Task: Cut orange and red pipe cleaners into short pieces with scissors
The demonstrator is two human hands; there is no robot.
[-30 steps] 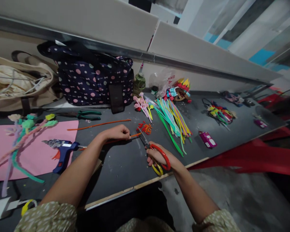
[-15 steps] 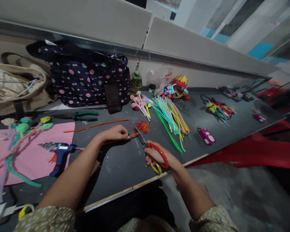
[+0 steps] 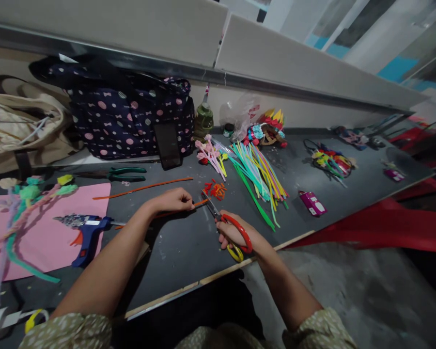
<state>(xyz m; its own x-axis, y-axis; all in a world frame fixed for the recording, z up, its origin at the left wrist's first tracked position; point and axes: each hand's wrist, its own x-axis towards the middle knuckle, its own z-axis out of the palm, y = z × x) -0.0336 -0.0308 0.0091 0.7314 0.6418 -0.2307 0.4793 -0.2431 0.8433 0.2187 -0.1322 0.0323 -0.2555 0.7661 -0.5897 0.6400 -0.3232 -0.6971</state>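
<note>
A dark grey table (image 3: 189,252) is seen from above, with a pale wooden strip along its near edge. A low grey wall (image 3: 276,63) runs along the far edge of the table. Past the right end of the table, something red (image 3: 378,228) and a rough grey floor (image 3: 366,300) are seen.

The scissors (image 3: 228,228) are used here as the landmark. They are held in the right hand (image 3: 236,235), with the fingers closed through the red and yellow handles. The blades are a little apart. An orange fuzzy stick (image 3: 199,204) is pinched by the closed fingers of the left hand (image 3: 172,199), just left of the scissors, and its tip lies at the blades. Small cut orange and red bits (image 3: 215,190) are piled just behind the scissors.

Right of the scissors, a bunch of long coloured sticks (image 3: 259,177) is spread out, and a small pink box (image 3: 313,203) lies further right. Far left of the scissors, a blue glue gun (image 3: 89,232) rests on a pink sheet (image 3: 58,242). Green pliers (image 3: 125,173) and a spotted dark bag (image 3: 127,118) are placed behind and left of the scissors.

Bare table is left in front of the scissors, between the two arms, up to the near edge. More bare table is left between the coloured sticks and the right end.
</note>
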